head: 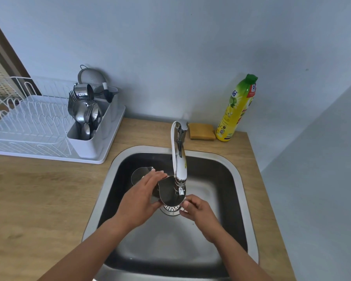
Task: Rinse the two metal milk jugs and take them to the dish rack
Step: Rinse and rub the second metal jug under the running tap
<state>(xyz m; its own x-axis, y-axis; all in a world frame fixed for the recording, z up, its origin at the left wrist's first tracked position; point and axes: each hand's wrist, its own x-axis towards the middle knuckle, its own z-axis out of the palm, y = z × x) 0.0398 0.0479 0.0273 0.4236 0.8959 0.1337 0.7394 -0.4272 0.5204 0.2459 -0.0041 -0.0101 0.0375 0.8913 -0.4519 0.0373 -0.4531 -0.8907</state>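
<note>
We see two bare arms entering from the bottom edge, angled in toward each other. The left forearm (85, 246) runs diagonally up and right with a straight wrist. The left hand (142, 197) shows its back to the camera. Its fingers lie together, wrapped over the far side of a shiny metal milk jug (168, 191), and the thumb is tucked at the near side, so the hand grips the body. The right forearm (237, 252) runs up and left. The right hand (199, 209) sits just beside the left and a bit lower, fingers curled, thumb and forefinger pinching the jug's near right edge. We can't tell which part it pinches. The hands aren't touching.
</note>
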